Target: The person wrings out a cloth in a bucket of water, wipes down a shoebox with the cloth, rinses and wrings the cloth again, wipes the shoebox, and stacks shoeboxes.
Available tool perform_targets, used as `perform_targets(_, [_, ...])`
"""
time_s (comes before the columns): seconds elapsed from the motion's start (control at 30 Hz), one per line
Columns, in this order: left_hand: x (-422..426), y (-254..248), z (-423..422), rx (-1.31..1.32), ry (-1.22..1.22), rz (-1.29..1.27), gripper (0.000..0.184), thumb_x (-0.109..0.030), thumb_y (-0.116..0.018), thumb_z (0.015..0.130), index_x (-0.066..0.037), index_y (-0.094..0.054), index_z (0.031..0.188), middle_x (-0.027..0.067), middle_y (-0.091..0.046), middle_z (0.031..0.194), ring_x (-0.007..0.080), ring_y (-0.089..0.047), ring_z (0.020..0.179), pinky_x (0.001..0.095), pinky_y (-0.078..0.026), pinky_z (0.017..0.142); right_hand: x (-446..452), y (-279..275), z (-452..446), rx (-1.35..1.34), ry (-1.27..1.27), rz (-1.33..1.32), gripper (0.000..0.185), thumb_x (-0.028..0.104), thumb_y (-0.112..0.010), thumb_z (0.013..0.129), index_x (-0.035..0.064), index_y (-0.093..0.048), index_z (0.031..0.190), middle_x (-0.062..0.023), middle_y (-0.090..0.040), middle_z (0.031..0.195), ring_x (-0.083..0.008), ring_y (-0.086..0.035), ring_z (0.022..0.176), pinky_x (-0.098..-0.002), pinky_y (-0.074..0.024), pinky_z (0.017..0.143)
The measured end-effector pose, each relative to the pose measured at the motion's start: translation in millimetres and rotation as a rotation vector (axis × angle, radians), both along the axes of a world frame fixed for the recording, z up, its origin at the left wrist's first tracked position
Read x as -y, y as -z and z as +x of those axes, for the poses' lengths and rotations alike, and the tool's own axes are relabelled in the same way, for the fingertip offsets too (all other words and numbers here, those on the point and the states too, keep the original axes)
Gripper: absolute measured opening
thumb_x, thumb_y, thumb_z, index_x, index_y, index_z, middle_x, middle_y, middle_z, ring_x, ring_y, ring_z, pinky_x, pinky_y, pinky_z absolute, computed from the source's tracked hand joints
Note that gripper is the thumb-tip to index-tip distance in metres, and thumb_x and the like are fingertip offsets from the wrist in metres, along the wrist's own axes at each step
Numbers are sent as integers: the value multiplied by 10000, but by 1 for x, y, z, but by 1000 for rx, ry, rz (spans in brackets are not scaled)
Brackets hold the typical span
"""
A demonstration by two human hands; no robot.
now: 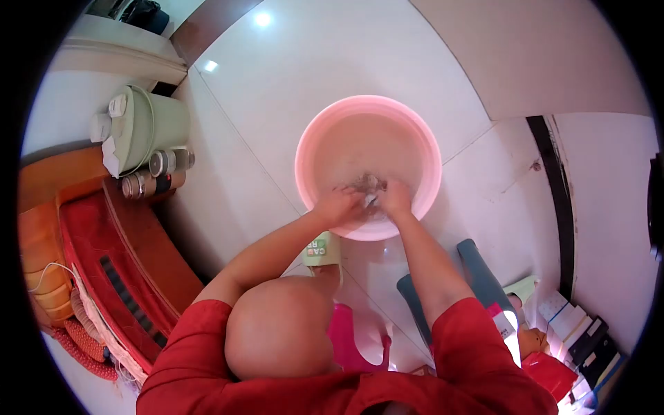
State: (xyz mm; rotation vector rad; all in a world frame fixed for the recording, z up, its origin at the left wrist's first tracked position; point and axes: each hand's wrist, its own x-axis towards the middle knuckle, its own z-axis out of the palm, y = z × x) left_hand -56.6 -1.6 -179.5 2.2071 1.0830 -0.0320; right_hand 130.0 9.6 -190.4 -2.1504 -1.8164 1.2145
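Observation:
A round pink basin [427,197] with cloudy, brownish water [366,142] stands on the floor in front of me. Both my hands are in its near part. Between them a wet, dark grey and whitish bundle [371,183] shows at the water surface; its kind cannot be made out. My left hand [341,206] is closed against the bundle's left side, its fingertips partly under water. From the right, my right hand [395,199] grips it with curled fingers, also partly hidden by the water.
A light green slipper [320,250] on my foot is close to the basin's near rim. A pale green bucket [162,124] and jars [173,162] stand at left beside a red-cushioned wooden seat [104,277]. At right are a grey-blue stool-like object [476,266] and a wall [602,200].

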Motion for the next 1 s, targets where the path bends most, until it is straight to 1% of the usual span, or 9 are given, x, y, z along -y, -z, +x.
perform_targets(0.03, [-5,-2,0,-8,-5,-5,248,-182,-620,885,-84,-621,1113,94,-618,1097,213,-583,990,321,-470,889,-5,0,1,14,76,-53,272,141,-645,779,-13,-619,1002,-249,-649,999,-392,-647,910,-463,-506,823])
perform_targets(0.1, [-16,6,3,70,-548,-522,301,-229,-592,886,-117,-636,1161,127,-651,1081,295,-574,1112,379,-443,952,-4,-3,2,34,155,-113,293,138,-634,772,-4,-620,1028,-262,-644,1009,-410,-631,950,-481,-485,858])
perform_targets(0.23, [-9,21,8,484,-780,-559,397,-380,-519,960,-133,-588,1263,109,-622,1189,254,-543,1182,356,-414,999,-6,6,-3,74,15,-98,286,220,-572,862,3,-629,1038,-246,-662,954,-399,-641,936,-485,-487,841])
perform_targets(0.4, [-19,4,20,956,-1256,-1476,508,-481,-418,1001,-157,-440,1391,54,-503,1351,230,-488,1232,386,-412,1025,8,-14,-37,-229,120,-10,315,301,-492,942,47,-669,1002,-253,-658,947,-425,-640,913,-508,-501,806])
perform_targets(0.5, [-28,-11,17,1129,-1231,-1488,490,-481,-417,1000,-179,-437,1385,51,-530,1311,227,-503,1213,399,-411,1037,7,-49,-58,-328,208,19,394,362,-449,966,47,-685,992,-271,-647,923,-437,-634,888,-526,-497,785])
perform_targets(0.67, [-21,-13,34,1231,-1267,-1543,423,-421,-475,990,-106,-532,1267,31,-583,1191,182,-528,1155,354,-427,1014,-6,-54,-59,29,26,82,538,429,-373,987,-8,-669,881,-256,-654,801,-462,-635,791,-536,-485,733])
perform_targets(0.77, [-22,8,19,1032,-1352,-1281,407,-397,-521,973,-55,-575,1187,47,-624,1054,156,-616,932,316,-514,824,-9,-39,-56,-41,136,57,576,458,-358,981,-7,-679,865,-268,-661,841,-450,-641,836,-518,-489,749])
perform_targets(0.83, [-30,17,3,418,-1046,-1024,393,-380,-509,983,-24,-593,1126,97,-637,1029,179,-643,855,331,-548,688,-13,-25,-37,-41,308,-15,527,440,-402,972,-12,-665,915,-278,-656,890,-440,-636,885,-508,-485,771])
perform_targets(1.0, [-14,19,12,575,-1104,-876,367,-364,-596,940,-3,-638,893,84,-637,783,170,-609,636,309,-487,531,-10,-9,6,-494,748,-282,400,327,-563,920,-42,-592,1072,-299,-622,1024,-415,-606,1015,-476,-468,849])
